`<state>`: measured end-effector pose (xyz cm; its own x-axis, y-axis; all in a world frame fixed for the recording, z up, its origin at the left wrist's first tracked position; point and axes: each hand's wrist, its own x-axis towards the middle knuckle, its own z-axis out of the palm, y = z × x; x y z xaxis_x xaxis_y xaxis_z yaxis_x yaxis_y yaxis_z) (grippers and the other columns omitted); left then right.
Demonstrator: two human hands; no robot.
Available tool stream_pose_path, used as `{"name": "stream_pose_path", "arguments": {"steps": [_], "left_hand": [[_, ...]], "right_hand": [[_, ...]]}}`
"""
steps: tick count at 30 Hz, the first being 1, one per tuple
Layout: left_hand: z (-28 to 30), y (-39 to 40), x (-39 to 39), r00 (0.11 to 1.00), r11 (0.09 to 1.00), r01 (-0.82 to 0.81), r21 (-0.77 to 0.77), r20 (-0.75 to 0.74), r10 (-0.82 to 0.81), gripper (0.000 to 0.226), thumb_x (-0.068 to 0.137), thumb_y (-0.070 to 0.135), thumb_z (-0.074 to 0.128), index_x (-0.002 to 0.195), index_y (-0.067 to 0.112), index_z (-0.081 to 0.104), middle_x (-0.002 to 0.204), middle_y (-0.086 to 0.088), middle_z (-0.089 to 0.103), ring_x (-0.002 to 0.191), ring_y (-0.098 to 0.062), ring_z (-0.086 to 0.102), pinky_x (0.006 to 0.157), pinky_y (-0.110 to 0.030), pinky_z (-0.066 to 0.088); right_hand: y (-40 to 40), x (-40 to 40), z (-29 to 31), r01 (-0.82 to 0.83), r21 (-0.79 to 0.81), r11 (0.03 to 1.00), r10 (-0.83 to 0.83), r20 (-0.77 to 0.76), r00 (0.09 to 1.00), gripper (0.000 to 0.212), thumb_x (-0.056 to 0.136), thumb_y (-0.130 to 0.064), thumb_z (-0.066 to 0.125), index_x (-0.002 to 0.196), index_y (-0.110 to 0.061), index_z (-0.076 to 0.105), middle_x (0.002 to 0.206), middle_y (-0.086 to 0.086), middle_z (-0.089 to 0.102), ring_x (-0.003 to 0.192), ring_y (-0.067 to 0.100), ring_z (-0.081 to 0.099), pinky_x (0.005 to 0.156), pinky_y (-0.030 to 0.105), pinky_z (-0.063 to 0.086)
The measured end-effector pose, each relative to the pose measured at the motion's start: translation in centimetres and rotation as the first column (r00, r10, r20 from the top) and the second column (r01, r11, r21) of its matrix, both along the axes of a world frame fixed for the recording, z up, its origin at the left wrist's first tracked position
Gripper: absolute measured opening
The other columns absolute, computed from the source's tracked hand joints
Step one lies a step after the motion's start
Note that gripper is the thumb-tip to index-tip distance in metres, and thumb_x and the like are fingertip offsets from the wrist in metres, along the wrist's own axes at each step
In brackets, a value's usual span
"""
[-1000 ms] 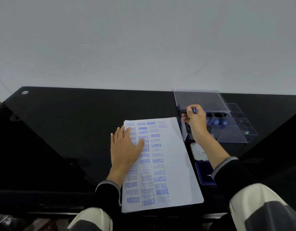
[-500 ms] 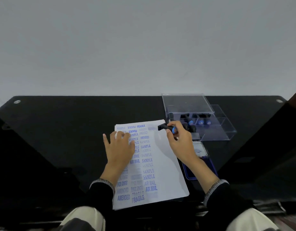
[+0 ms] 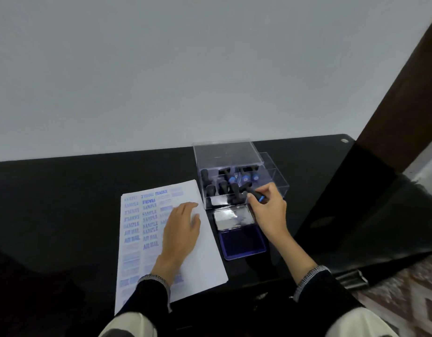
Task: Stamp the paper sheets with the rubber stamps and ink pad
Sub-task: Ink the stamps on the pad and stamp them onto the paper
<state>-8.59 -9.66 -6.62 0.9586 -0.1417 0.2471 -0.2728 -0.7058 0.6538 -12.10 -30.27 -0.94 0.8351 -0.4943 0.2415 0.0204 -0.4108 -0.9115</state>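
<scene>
**Rubber stamp held at the case, above the open ink pad**

Rubber stamp [image 3: 252, 192]: black body with a blue end, pinched in the fingers [image 3: 263, 190] of the right hand [image 3: 268, 210], at the near edge of the clear stamp case [image 3: 271, 173] and just beyond the ink pad [image 3: 241, 239]. Whether it is being drawn from the case or returned cannot be told. Further stamps stand and lie inside the case, whose lid is raised at the back.

The ink pad lies open between the case and the near edge of the desk [image 3: 64, 203], its lid folded back toward the case; this places inking directly under the working hand, judged a deliberate layout.

The paper sheets [image 3: 205, 259] lie left of the pad, toward the near edge. The left hand [image 3: 181, 229] rests flat on them, fingers straight, evidently to stop the stack shifting. The left columns carry blue impressions; the right-hand strip is blank, so work appears unfinished.
</scene>
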Motion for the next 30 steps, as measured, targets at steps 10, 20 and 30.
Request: {"name": "stream_pose_path", "arguments": {"steps": [10,20,30], "left_hand": [[-1.5,0.0,0.1,0.995,0.999,-0.031,0.020,0.096,0.029,0.021,0.094,0.022,0.057,0.114,0.016,0.060,0.114,0.007,0.059,0.104,-0.007,0.049,0.087,-0.020,0.040],[-2.0,-0.2,0.3,0.992,0.996,-0.053,0.066,0.116,0.045,0.024,0.091,0.024,0.059,0.115,0.018,0.061,0.116,0.010,0.058,0.107,-0.006,0.051,0.093,-0.020,0.043],[-1.5,0.2,0.8,0.998,0.993,-0.058,-0.105,0.017,0.060,0.013,0.095,0.018,0.057,0.105,0.023,0.063,0.111,0.017,0.056,0.105,0.009,0.046,0.084,0.001,0.032]], "right_hand": [[0.9,9.2,1.9,-0.192,-0.223,0.956,0.170,-0.116,0.979,0.006,0.092,-0.012,0.057,0.090,-0.011,0.052,0.082,0.009,0.060,0.068,0.017,0.051,0.056,0.027,0.042],[3.4,16.3,1.3,-0.378,-0.489,0.786,0.108,-0.493,0.863,0.022,0.092,-0.020,0.052,0.093,-0.009,0.071,0.097,0.011,0.068,0.099,0.032,0.058,0.094,0.041,0.039],[3.3,18.0,1.5,-0.474,-0.415,0.777,0.080,-0.681,0.728,0.024,0.085,-0.018,0.054,0.104,-0.014,0.068,0.114,0.010,0.065,0.112,0.030,0.054,0.099,0.042,0.039]]}}
